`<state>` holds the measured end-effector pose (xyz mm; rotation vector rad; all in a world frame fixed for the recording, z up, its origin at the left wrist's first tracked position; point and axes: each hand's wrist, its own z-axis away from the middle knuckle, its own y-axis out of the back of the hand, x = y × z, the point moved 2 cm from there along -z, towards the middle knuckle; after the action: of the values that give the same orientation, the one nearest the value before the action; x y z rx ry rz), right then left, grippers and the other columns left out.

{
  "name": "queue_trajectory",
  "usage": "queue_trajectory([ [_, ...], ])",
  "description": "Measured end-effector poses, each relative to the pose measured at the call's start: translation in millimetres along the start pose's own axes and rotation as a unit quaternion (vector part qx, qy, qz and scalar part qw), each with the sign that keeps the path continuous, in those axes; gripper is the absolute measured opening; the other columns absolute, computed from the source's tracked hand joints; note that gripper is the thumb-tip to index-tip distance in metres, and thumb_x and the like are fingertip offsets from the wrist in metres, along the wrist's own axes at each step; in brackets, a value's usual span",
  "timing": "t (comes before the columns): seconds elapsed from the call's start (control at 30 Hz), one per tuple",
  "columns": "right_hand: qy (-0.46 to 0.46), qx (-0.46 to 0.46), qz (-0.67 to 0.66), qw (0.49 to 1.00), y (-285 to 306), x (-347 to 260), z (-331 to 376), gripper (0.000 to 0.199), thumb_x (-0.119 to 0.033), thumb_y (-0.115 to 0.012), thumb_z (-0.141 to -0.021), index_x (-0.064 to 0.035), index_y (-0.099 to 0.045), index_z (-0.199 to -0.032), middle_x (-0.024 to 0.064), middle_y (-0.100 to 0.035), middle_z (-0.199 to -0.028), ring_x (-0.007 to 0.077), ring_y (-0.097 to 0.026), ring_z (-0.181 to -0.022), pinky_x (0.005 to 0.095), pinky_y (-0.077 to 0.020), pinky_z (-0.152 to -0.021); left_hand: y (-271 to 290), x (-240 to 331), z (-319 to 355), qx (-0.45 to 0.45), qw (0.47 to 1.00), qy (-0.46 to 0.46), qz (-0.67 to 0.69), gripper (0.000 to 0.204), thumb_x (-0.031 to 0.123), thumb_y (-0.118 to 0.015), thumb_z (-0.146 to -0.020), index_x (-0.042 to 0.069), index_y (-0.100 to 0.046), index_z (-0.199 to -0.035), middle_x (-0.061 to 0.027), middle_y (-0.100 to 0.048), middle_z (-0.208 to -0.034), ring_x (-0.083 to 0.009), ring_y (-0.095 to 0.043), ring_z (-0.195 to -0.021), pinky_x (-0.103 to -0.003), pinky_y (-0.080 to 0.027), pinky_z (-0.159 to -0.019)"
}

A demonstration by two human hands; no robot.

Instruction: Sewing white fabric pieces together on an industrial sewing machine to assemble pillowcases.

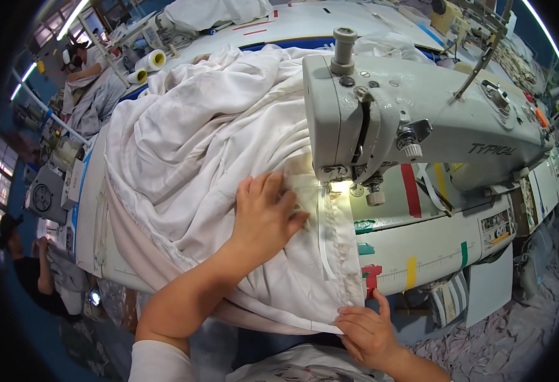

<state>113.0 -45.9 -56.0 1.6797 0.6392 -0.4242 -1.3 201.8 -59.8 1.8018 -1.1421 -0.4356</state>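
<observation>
A large white fabric [196, 153] lies in loose folds over the sewing machine bed, its right edge running under the needle area of a grey-white sewing machine [419, 121]. My left hand [263, 213] rests on top of the fabric left of the needle, fingers bent and apart. At the front corner, my right hand [368, 331] pinches the fabric's edge between thumb and fingers. A narrow white strip [325, 242] runs along the fabric near its right edge. Light from the machine falls on the stitching spot, where the presser foot is mostly hidden.
Coloured tape marks, including a red strip [411, 191], sit on the machine bed. Thread cones [150, 61] stand at the back left. Crumpled cloth [483, 344] covers the floor at right. A person in black [31, 274] is at far left; another person works at the back left.
</observation>
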Motion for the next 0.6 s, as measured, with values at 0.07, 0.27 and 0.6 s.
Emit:
queue_trajectory([
  [0.07, -0.007, 0.002, -0.018, 1.0, 1, 2, 0, 0.026, -0.005, -0.072, -0.065, -0.0088, -0.068, -0.091, 0.0015, -0.068, -0.094, 0.0189, -0.065, -0.101, 0.0579, -0.0218, -0.109, 4, 7, -5, -0.027, 0.996, -0.079, -0.008, 0.021, 0.017, -0.065, -0.076, 0.006, -0.063, -0.094, -0.0136, -0.055, -0.116, -0.0284, -0.052, -0.111, -0.045, -0.038, -0.096],
  [0.27, -0.012, 0.002, -0.035, 0.999, 4, 4, 1, 0.023, -0.006, -0.071, -0.065, -0.0088, -0.067, -0.088, 0.0022, -0.068, -0.09, 0.021, -0.066, -0.096, 0.0588, -0.0212, -0.11, -15, 6, -5, -0.091, 0.981, -0.138, 0.098, 0.034, 0.008, -0.062, -0.075, 0.002, -0.063, -0.108, -0.0066, -0.058, -0.113, -0.0234, -0.056, -0.103, -0.035, -0.042, -0.087],
  [0.6, -0.008, 0.038, -0.095, 0.995, 18, 6, -12, 0.015, -0.008, -0.069, -0.078, -0.0028, -0.067, -0.092, 0.0108, -0.067, -0.088, 0.0288, -0.066, -0.093, 0.0609, -0.0264, -0.106, -14, 4, -13, -0.104, 0.977, -0.112, 0.148, 0.045, 0.014, -0.07, -0.074, 0.003, -0.061, -0.117, -0.007, -0.057, -0.116, -0.0238, -0.053, -0.11, -0.039, -0.038, -0.096],
])
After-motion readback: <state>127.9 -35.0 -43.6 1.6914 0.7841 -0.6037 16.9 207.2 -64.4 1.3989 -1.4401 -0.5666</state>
